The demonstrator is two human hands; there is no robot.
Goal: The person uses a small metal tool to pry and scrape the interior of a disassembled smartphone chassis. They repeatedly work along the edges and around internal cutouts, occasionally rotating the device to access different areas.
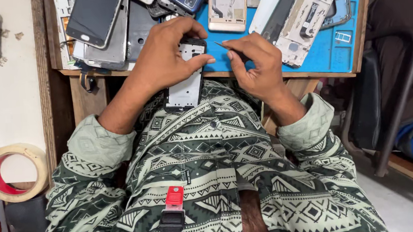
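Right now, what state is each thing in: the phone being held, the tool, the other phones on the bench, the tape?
Left hand: gripping the phone frame.
Phone frame: stripped, held upright against the bench edge.
Right hand: fingers pinched on the tool.
Tool: tip pointing at the frame, just short of it.
Phones on the blue mat: piled, several opened.
Tape roll: lying flat, partly used.

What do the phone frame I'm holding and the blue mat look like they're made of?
Phone frame: probably metal plate in a black plastic rim, judging by its flat, pale, matte face. Blue mat: likely silicone or rubber, with a dull surface and moulded recesses.
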